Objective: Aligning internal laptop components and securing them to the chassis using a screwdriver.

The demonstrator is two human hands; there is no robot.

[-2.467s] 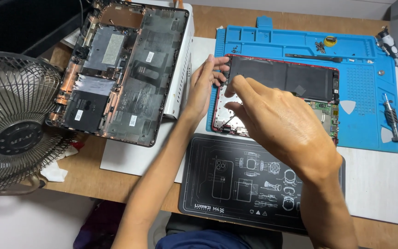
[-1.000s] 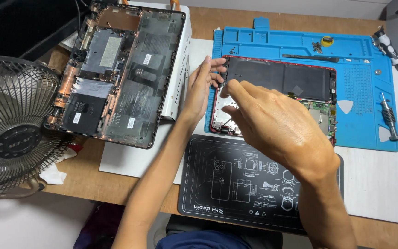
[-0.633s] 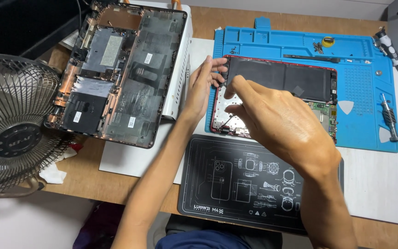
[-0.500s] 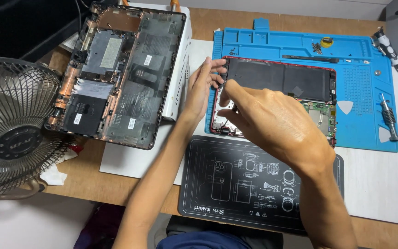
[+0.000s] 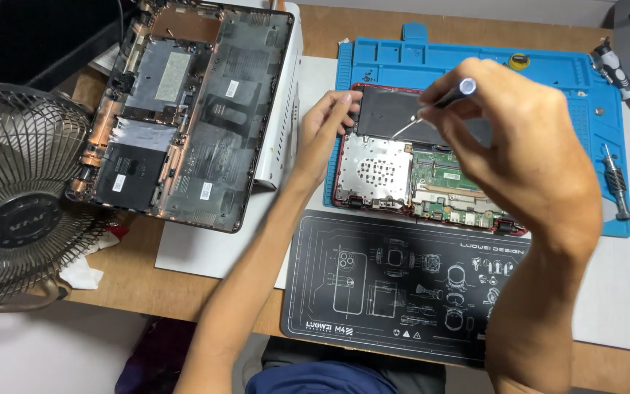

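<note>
An opened red-edged laptop base (image 5: 395,175) lies on the blue repair mat (image 5: 373,55), its green board, silver shield and dark battery exposed. My left hand (image 5: 324,130) rests on the base's left edge, fingers curled against its upper left corner. My right hand (image 5: 519,146) is raised over the base and grips a small screwdriver (image 5: 442,98), whose thin tip points down-left at the top of the silver shield. The hand hides the right part of the battery and board.
A black laptop bottom shell (image 5: 191,109) lies on a white box at the left. A wire fan (image 5: 16,197) stands at the far left. A black printed mat (image 5: 402,284) lies in front. Two screwdrivers (image 5: 616,182) rest at the blue mat's right edge.
My right hand has lifted off the laptop base and moved right, uncovering the silver shield and board, and the screwdriver now shows in it. The left hand has stayed at the corner.
</note>
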